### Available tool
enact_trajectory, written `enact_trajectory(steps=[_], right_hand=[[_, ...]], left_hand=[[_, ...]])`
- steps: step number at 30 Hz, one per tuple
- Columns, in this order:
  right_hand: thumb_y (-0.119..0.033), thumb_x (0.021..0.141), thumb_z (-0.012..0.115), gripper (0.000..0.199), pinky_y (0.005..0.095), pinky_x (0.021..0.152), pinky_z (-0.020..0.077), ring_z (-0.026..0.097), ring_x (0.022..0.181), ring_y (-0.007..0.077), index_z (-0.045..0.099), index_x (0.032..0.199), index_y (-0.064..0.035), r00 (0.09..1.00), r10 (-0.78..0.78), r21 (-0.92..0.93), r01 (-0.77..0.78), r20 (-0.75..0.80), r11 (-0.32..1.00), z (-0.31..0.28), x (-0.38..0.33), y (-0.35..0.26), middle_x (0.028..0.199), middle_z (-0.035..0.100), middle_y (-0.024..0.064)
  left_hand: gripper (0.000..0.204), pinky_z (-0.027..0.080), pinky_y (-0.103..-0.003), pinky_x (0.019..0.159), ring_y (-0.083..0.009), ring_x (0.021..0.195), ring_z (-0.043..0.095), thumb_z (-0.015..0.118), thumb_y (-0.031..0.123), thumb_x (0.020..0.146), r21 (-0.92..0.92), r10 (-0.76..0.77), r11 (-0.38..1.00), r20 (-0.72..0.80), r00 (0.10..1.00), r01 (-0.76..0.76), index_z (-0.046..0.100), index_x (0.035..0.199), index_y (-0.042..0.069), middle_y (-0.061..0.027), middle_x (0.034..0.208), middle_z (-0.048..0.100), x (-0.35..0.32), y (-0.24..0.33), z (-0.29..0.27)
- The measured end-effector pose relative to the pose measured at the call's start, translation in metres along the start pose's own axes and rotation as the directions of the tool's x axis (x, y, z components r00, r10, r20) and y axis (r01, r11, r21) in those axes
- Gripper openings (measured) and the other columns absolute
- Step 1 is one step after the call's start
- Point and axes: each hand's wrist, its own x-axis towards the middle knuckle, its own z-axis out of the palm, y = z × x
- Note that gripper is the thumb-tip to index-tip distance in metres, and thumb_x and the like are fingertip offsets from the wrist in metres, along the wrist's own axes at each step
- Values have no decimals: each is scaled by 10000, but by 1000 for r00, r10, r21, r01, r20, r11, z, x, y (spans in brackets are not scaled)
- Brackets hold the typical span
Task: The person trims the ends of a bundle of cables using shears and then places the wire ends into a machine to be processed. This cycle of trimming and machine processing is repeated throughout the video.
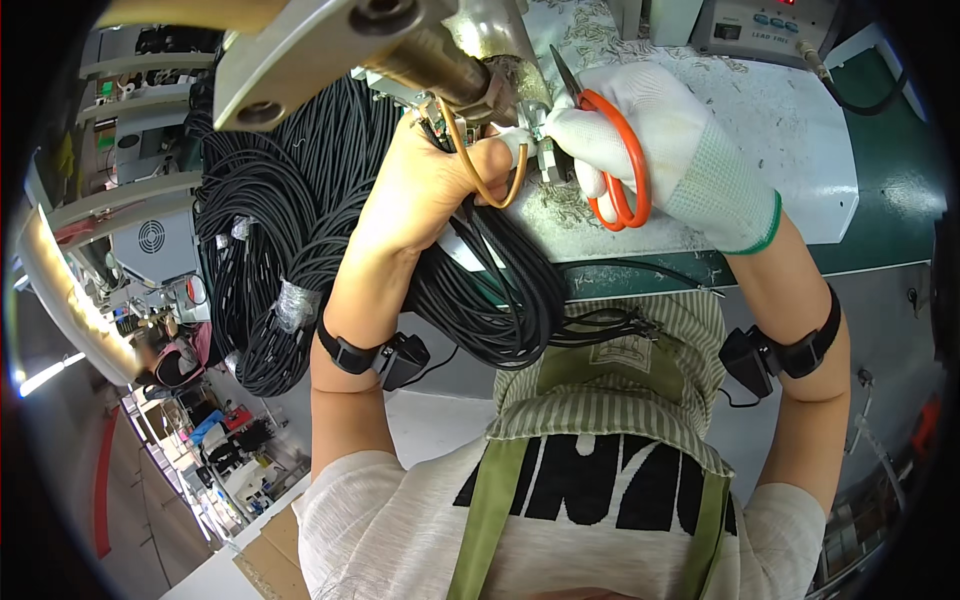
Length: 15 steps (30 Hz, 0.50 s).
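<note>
My bare left hand [425, 180] is closed around the ends of black cables [505, 300], close under the metal head of a machine [425, 65]. A bent brown tube [462, 150] crosses in front of its fingers and hides part of them. My right hand [670, 140] wears a white knit glove with a green cuff. Orange-handled scissors [640, 165] hang in its grip, blade tips pointing up and away. Its thumb and fingertips come up to a small metal block [551, 160] beside the left fingertips. What lies between the fingertips is too small to make out.
Large coils of black cable [260, 240] fill the left side. White sheeting [780, 150] littered with clippings covers the green bench [890, 215]. A grey control box [765, 30] with a corded lead stands at the back right. Shelving [140, 150] stands at far left.
</note>
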Motion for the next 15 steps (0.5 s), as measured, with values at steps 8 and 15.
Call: enact_trajectory(steps=[8, 15], right_hand=[[-292, 836, 585, 360, 222, 439, 382, 511, 448, 96, 594, 603, -18, 1000, 3, -21, -3, -17, 1000, 1, 0, -4, 506, 551, 37], [-277, 828, 585, 344, 232, 441, 392, 516, 457, 102, 592, 615, -7, 997, 69, -130, -64, 36, 989, -6, 4, 0, 513, 553, 43]], left_hand=[[160, 415, -216, 479, -79, 522, 503, 685, 106, 742, 215, 49, 976, -43, 998, -38, 580, 817, 11, -3, 645, 547, -1, 9, 5], [164, 419, -221, 505, -74, 564, 504, 679, 118, 760, 214, 57, 975, -23, 998, -51, 592, 851, 13, -5, 676, 561, -4, 3, 1]])
